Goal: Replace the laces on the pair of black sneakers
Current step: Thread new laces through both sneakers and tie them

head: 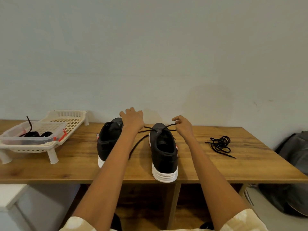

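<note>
**Lacing at the wooden bench**

No readable writing. Left hand (132, 120) rests spread-fingered on the left black white-soled sneaker (108, 139); right hand (182, 125) pinches the black lace (168, 126) threaded through the right sneaker (164, 152). Spare tangled lace (220, 144) lies rightward on the brown bench (80, 157); pale wall behind.

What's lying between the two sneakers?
In the head view, a black lace trails across the table between the left sneaker and the right sneaker.

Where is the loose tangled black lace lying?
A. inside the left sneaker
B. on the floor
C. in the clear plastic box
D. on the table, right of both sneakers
D: the tangled black lace lies on the bare wooden table, to the right of the right sneaker and apart from it.
</note>
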